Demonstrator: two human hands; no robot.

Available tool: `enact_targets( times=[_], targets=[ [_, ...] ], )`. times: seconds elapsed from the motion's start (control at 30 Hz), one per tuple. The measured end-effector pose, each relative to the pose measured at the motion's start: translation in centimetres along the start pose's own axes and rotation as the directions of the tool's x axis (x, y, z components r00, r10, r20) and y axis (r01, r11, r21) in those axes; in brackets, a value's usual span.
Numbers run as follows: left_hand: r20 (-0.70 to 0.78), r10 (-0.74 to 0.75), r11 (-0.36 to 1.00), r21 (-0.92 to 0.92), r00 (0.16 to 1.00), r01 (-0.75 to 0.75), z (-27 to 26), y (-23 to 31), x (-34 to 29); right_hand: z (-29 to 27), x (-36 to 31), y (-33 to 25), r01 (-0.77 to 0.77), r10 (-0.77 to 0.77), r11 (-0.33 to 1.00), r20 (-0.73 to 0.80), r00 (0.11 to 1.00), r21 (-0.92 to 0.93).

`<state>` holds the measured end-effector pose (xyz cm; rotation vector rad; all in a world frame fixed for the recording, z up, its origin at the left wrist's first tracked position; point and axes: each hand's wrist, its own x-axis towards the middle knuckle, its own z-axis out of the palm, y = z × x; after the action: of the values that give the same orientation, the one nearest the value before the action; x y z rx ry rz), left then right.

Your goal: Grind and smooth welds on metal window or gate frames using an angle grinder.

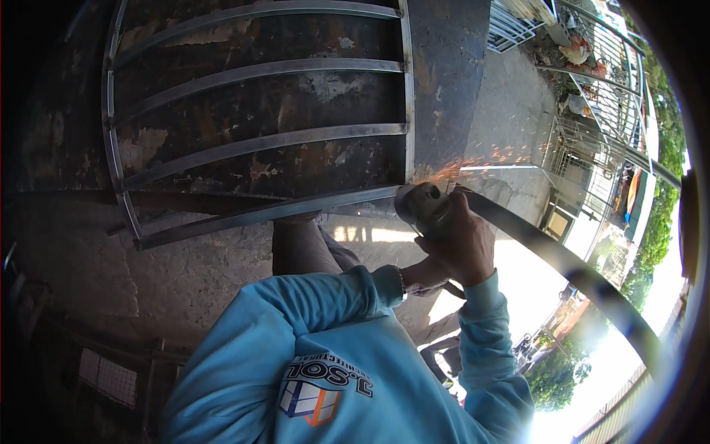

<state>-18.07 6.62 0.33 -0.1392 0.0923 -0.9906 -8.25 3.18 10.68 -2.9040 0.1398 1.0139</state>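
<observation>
My right hand is wrapped round an angle grinder. Its round head meets the near right corner of a metal frame, and orange sparks fly off to the right from there. Close below, my left hand is at the grinder's body, its fingers partly hidden behind the right hand. The frame has several parallel square-tube bars and lies flat on a dark, stained worktable. Its near bar runs along the table's edge. The grinder's disc cannot be made out clearly.
A dark curved strap or bar crosses the right side, close to the camera. Metal grilles stand on the concrete floor beyond the table. My leg is beneath the table's near edge. Bright sunlight falls on the right.
</observation>
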Motion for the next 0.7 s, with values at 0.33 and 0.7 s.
enact_targets(
  times=[0.33, 0.7],
  targets=[
    [-0.022, -0.285, 0.938, 0.197, 0.958, 0.284, -0.3, -0.8, 0.9, 0.5, -1.6, 1.8, -0.083, 0.089, 0.991, -0.056, 0.994, 0.103],
    [0.052, -0.071, 0.961, 0.273, 0.996, 0.055, -2.1, 0.2, 0.6, 0.2, -0.3, 0.1, -0.034, 0.038, 0.993, -0.035, 0.999, 0.113]
  ],
)
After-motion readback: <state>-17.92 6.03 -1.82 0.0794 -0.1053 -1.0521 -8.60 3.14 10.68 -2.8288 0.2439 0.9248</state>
